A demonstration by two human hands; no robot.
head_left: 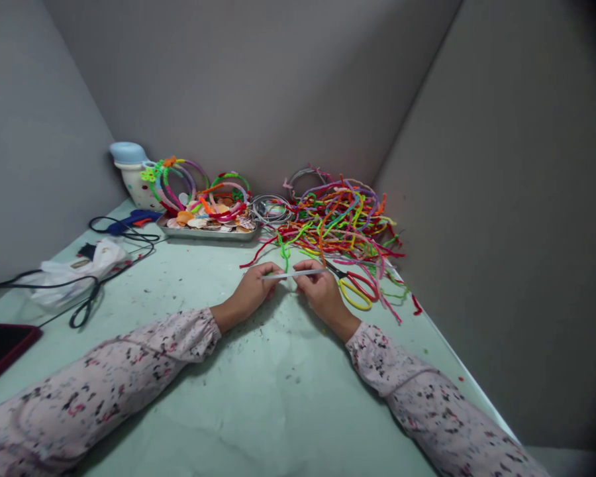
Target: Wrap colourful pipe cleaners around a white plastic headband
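Nearly straight: slim whitish strip (294, 273) in hand

Pale, plain and narrow, it spans the left hand (252, 289) and right hand (324, 296), both pinching it over the green surface (258, 397), near the heaped pipe cleaners (342, 218).

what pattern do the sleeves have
Pale pink sleeves with small dark and red specks; best in head view.

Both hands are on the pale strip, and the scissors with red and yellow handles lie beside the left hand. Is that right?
Not quite: in the head view, the scissors lie beside the right hand, not the left hand. Both are on the pale strip, as you say.
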